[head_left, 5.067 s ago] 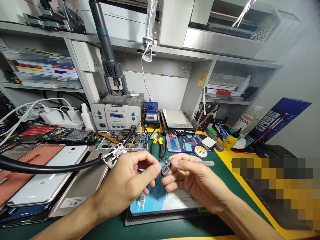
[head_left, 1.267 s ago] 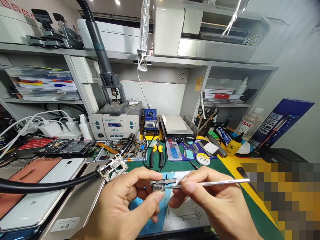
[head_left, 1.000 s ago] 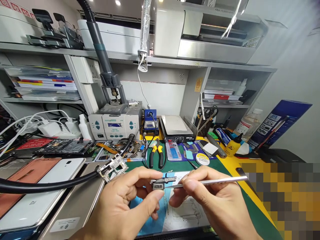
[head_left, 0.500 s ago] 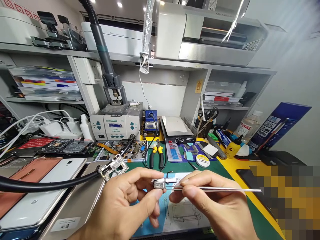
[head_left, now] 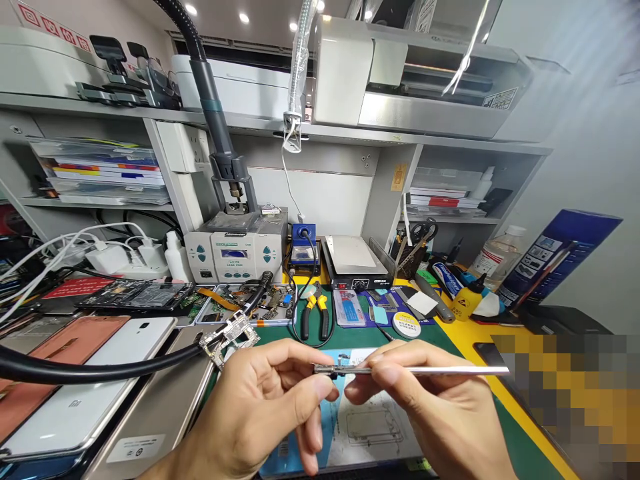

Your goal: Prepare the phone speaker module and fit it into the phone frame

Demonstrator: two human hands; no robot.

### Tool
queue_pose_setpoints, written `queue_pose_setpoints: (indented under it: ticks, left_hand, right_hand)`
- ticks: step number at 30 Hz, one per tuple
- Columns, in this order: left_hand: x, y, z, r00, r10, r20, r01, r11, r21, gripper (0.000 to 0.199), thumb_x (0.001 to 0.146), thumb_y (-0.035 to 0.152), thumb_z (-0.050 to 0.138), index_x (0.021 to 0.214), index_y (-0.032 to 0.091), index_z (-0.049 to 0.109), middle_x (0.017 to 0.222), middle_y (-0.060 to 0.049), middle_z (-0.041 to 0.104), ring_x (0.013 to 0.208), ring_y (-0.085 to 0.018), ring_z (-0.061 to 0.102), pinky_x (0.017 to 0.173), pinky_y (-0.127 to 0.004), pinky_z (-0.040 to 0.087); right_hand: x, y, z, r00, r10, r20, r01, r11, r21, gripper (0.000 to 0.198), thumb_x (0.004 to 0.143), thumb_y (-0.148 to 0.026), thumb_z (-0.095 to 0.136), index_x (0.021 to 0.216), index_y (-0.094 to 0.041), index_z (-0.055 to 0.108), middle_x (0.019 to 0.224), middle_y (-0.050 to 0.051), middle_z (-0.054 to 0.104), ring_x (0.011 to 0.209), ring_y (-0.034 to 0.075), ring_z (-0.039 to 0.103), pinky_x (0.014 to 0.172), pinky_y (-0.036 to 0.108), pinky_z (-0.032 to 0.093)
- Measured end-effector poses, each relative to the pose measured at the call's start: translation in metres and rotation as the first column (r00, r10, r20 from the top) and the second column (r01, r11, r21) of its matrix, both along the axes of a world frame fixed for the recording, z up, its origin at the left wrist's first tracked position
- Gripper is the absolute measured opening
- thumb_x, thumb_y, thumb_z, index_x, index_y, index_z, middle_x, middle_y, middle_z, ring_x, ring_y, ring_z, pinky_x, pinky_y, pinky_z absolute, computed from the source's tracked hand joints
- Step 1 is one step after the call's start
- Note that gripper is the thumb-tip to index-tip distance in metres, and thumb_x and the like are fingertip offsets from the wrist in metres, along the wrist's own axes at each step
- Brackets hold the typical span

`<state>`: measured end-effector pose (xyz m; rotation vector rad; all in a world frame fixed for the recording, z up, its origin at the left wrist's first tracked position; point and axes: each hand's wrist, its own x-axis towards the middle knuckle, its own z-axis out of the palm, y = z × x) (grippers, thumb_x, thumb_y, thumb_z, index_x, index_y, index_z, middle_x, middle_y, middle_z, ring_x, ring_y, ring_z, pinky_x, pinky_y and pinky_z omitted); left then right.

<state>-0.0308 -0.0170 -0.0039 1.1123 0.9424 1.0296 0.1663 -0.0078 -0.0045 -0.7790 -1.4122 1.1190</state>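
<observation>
Between the thumb and forefinger of my left hand (head_left: 273,407) is a small metal electronic part (head_left: 326,369), seen nearly edge-on. A pair of slim metal tweezers (head_left: 450,371) lies level in my right hand (head_left: 435,400), pinched by thumb and forefinger. The tweezers' tips point left at the part; whether they grip it or only touch it, I cannot tell. Below both hands is a blue and white printed mat (head_left: 373,427) with a phone drawing. Beyond my left hand, a bare circuit board (head_left: 233,339) rests near a black hose.
Several phones (head_left: 90,393) lie at the left by the black hose (head_left: 100,372). Farther back are a rework station (head_left: 237,250), yellow-handled pliers (head_left: 319,313), a tray of boards (head_left: 205,313) and a heating plate (head_left: 355,257). A yellow bottle (head_left: 467,300) stands right.
The small part has turned from showing its metal face and white strip to nearly edge-on. The tweezers have tilted slightly and shifted a little left. Both hands keep their hold.
</observation>
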Motion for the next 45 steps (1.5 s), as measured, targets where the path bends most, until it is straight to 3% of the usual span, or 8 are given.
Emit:
queue_pose_setpoints:
  ticks: [4, 10, 17, 25, 34, 42, 45]
  left_hand:
    - [0.003, -0.002, 0.004, 0.998, 0.046, -0.037, -0.046, 0.999, -0.003, 0.029, 0.076, 0.039, 0.079, 0.092, 0.016, 0.071, 0.05, 0.0, 0.069, 0.04, -0.011, 0.06, 0.045, -0.02, 0.048]
    - [0.004, -0.003, -0.001, 0.992, 0.103, -0.079, -0.102, 0.995, 0.018, 0.028, 0.075, 0.033, 0.078, 0.095, 0.016, 0.069, 0.054, 0.002, 0.066, 0.043, -0.011, 0.059, 0.045, -0.021, 0.051]
    - [0.002, -0.005, -0.009, 0.968, 0.192, -0.159, -0.144, 0.952, 0.27, 0.015, 0.082, 0.028, 0.07, 0.095, 0.022, 0.07, 0.076, 0.0, 0.067, 0.05, -0.014, 0.065, 0.047, -0.024, 0.055]
    - [-0.001, -0.004, -0.016, 0.946, 0.274, -0.174, -0.136, 0.821, 0.555, 0.019, 0.083, 0.014, 0.064, 0.095, 0.027, 0.071, 0.08, 0.002, 0.064, 0.064, -0.011, 0.064, 0.061, -0.022, 0.054]
    - [-0.004, -0.003, -0.02, 0.955, 0.217, -0.201, -0.085, 0.852, 0.517, 0.018, 0.088, 0.016, 0.062, 0.101, 0.027, 0.068, 0.082, 0.002, 0.063, 0.059, -0.011, 0.065, 0.056, -0.022, 0.053]
    - [-0.006, -0.005, -0.019, 0.924, 0.305, -0.23, -0.097, 0.77, 0.631, 0.025, 0.085, 0.012, 0.064, 0.102, 0.03, 0.069, 0.084, 0.002, 0.065, 0.068, -0.012, 0.065, 0.062, -0.023, 0.054]
    - [-0.008, -0.004, -0.021, 0.943, 0.244, -0.227, -0.081, 0.827, 0.556, 0.022, 0.087, 0.014, 0.063, 0.102, 0.028, 0.069, 0.083, 0.002, 0.064, 0.065, -0.012, 0.066, 0.059, -0.022, 0.054]
  right_hand:
    - [0.001, 0.002, -0.001, 0.997, 0.008, -0.079, -0.011, 0.999, -0.036, 0.014, 0.091, -0.03, 0.075, 0.081, -0.021, 0.078, 0.068, 0.002, 0.079, 0.064, 0.019, 0.077, 0.065, 0.027, 0.064]
    - [0.002, 0.0, 0.004, 0.999, 0.013, 0.031, -0.013, 1.0, -0.002, 0.008, 0.088, -0.026, 0.078, 0.081, -0.021, 0.08, 0.07, 0.002, 0.077, 0.055, 0.016, 0.074, 0.052, 0.022, 0.061]
    - [0.001, -0.005, 0.004, 0.988, -0.042, 0.152, 0.016, 0.985, 0.169, 0.014, 0.088, -0.024, 0.077, 0.075, -0.027, 0.081, 0.063, 0.0, 0.077, 0.069, 0.019, 0.074, 0.068, 0.024, 0.062]
    - [-0.002, -0.006, 0.004, 0.978, -0.056, 0.2, -0.009, 0.95, 0.313, 0.017, 0.086, -0.012, 0.075, 0.08, -0.027, 0.082, 0.072, 0.0, 0.08, 0.073, 0.017, 0.075, 0.072, 0.022, 0.06]
    - [-0.001, -0.004, 0.01, 0.979, -0.11, 0.174, 0.025, 0.901, 0.434, 0.017, 0.083, -0.005, 0.074, 0.079, -0.02, 0.081, 0.069, 0.001, 0.079, 0.071, 0.014, 0.076, 0.071, 0.015, 0.061]
    - [0.003, -0.006, 0.009, 0.976, -0.112, 0.184, 0.013, 0.883, 0.47, 0.024, 0.08, 0.001, 0.074, 0.089, -0.021, 0.081, 0.081, 0.002, 0.081, 0.075, 0.014, 0.077, 0.073, 0.016, 0.063]
    - [0.004, -0.007, 0.006, 0.976, -0.095, 0.194, -0.001, 0.897, 0.442, 0.035, 0.079, 0.001, 0.076, 0.101, -0.026, 0.08, 0.091, -0.001, 0.082, 0.08, 0.014, 0.078, 0.076, 0.017, 0.063]
